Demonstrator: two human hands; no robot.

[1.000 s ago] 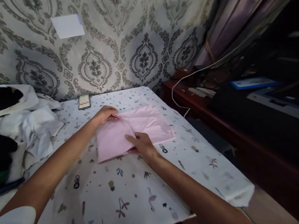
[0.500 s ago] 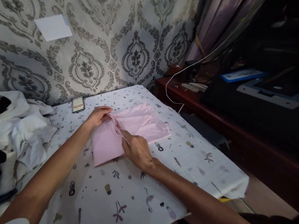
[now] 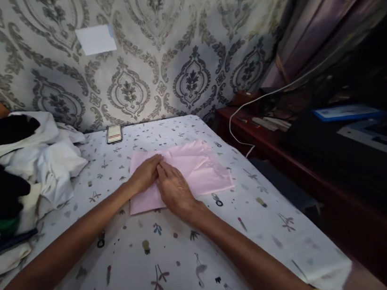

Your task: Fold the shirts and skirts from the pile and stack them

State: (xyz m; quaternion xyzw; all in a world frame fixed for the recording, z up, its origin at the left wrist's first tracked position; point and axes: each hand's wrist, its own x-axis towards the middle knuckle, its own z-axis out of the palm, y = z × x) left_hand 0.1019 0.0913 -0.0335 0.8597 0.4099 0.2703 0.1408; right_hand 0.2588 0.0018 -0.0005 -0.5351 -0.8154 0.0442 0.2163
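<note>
From where I stand, the pink cloth (image 3: 210, 178) lies folded on a desk (image 3: 215, 248) spread with a white sheet printed with little plants and other small motifs. I'll place everything by that pink cloth, with sides as the person facing it has them. Its surface looks smooth at the near left corner and creased toward the far right, where the layers ruffle into a crumpled edge.

Both of the person's hands are down on it. The left hand (image 3: 145, 174) rests on the left part of the pink cloth, fingers together and tips pointing inward. The right hand (image 3: 175, 190) lies over the middle of the pink cloth, its fingers straight and side by side, and the two hands meet at the fingertips. I can't tell whether either hand is pinching a fold, since the undersides are hidden.

Well to the left of the pink cloth is a heap of clothes (image 3: 59, 163), mostly white and black with a bit of green. Beyond the pink cloth and a little left sits a small dark-edged card (image 3: 114, 134), its face blurred out. Past that, behind the pink cloth, rises a wall (image 3: 129, 91) with a grey ornamental pattern, and a white sheet of paper (image 3: 96, 39) shows against it. Off to the right of the pink cloth, a white cable (image 3: 231, 124) hangs by a dark red cabinet (image 3: 229, 114).
</note>
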